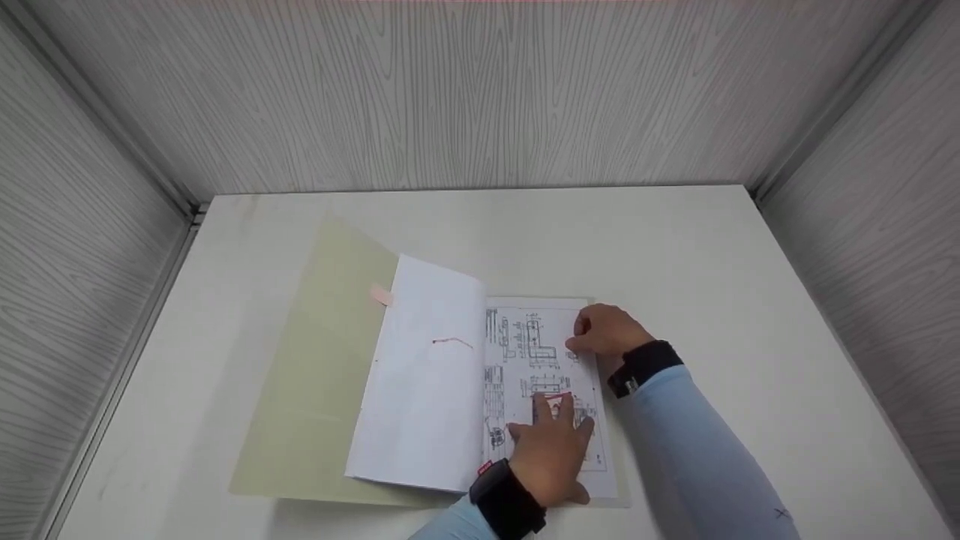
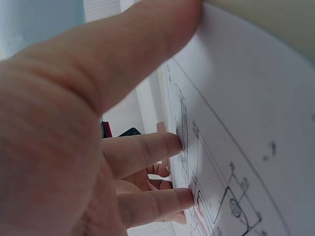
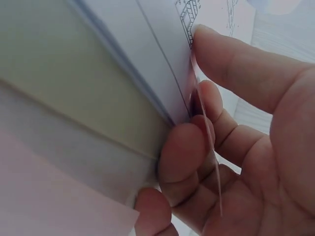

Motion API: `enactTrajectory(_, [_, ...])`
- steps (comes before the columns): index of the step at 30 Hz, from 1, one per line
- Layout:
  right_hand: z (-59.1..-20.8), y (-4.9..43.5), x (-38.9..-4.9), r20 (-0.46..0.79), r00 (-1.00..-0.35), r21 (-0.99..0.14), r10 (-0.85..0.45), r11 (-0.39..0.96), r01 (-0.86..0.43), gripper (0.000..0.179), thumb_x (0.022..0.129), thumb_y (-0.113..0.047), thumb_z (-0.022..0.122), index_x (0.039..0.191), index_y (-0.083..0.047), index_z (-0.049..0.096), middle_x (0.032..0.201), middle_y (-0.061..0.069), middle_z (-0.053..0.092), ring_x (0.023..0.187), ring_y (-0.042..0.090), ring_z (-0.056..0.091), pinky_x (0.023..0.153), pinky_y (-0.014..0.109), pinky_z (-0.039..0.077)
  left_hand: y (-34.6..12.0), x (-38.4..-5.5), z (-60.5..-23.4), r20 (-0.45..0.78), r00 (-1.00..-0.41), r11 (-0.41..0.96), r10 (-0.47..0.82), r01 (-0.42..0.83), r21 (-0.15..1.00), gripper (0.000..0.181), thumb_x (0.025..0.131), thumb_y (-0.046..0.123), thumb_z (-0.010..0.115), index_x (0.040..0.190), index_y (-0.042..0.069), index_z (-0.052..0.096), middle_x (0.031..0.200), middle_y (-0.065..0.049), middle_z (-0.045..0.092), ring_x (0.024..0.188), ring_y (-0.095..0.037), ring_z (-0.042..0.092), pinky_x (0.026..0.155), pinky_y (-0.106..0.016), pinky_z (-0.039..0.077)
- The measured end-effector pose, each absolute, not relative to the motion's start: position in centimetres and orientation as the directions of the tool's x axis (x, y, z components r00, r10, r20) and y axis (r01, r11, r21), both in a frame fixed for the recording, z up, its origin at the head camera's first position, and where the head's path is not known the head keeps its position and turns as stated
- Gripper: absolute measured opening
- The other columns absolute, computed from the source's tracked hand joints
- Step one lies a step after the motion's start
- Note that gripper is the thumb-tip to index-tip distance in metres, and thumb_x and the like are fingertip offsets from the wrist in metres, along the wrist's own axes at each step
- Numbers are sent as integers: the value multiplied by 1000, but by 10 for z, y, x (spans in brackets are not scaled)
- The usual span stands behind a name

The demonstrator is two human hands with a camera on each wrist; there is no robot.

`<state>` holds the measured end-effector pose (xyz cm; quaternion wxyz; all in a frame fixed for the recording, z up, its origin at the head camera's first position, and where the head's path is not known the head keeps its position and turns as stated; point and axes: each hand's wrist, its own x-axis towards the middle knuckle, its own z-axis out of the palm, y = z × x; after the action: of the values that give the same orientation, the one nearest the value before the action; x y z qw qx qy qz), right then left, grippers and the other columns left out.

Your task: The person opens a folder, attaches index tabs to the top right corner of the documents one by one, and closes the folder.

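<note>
Drawing sheet (image 1: 547,375) beneath left hand (image 1: 551,450), fingers spread, gripping nothing; right hand (image 1: 609,330), curled, pinches pink tab (image 3: 216,172) at sheet's outer edge. Likely light, limp, easily creased; best held by edge.

Drawing sheet (image 1: 551,375) partly hidden under left fingers (image 1: 566,412), its lettering (image 1: 493,382) illegibly small

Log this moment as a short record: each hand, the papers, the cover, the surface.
Left hand: fingers spread, on the white paper page with black technical drawings
Right hand: fingers curled round a thin pink strip at that page's outer edge
Left paper: turned white paper sheet bearing a short red line; small pale pink tab at its outer edge
Cover: pale green folder, open
Surface: white flat table
</note>
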<state>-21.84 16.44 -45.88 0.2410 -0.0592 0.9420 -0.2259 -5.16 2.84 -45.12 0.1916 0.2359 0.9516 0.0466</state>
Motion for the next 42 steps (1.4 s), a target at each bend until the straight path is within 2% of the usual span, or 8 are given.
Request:
enactTrajectory(9, [-460, 167, -220, -419, -869, -452, -262, 891, -51, 19, 87, -28, 66, 91, -10, 60, 83, 6, 58, 72, 22, 53, 59, 32, 42, 28, -51, -451, -310, -822, 878, 478, 448, 166, 99, 57, 62, 83, 143, 31, 46, 151, -8, 36, 130, -47, 36, 66, -70, 46])
enactTrajectory(14, [-461, 168, -220, -421, -868, -454, -265, 890, -51, 19, 88, -28, 66, 91, -10, 60, 84, 6, 58, 73, 22, 53, 60, 32, 42, 28, -50, -451, -313, -823, 881, 473, 444, 163, 100, 57, 63, 83, 143, 31, 45, 151, -8, 36, 130, -47, 36, 67, -70, 46])
enactTrajectory(24, [-461, 169, -220, -433, -865, -435, -254, 899, -46, 23, 84, -31, 69, 91, -10, 61, 84, 6, 60, 74, 23, 54, 61, 32, 42, 31, -50, -453, -327, -822, 884, 467, 444, 145, 99, 57, 64, 82, 143, 33, 44, 151, -7, 35, 131, -46, 36, 66, -69, 47])
enactTrajectory(31, [-466, 170, -219, -434, -854, -446, -286, 892, -72, 32, 78, -32, 77, 94, -10, 60, 85, 5, 59, 75, 22, 53, 62, 31, 42, 29, -49, -452, -352, -814, 887, 462, 434, 159, 100, 58, 65, 81, 144, 34, 42, 153, -6, 33, 133, -46, 34, 68, -69, 47])
enactTrajectory(42, [-465, 174, -225, -450, -838, -439, -307, 894, -92, 36, 76, -32, 79, 98, -11, 58, 92, 7, 59, 80, 24, 54, 66, 34, 43, 30, -52, -450, -356, -808, 883, 469, 438, 170, 98, 60, 66, 79, 145, 34, 42, 152, -6, 32, 132, -46, 34, 67, -69, 47])
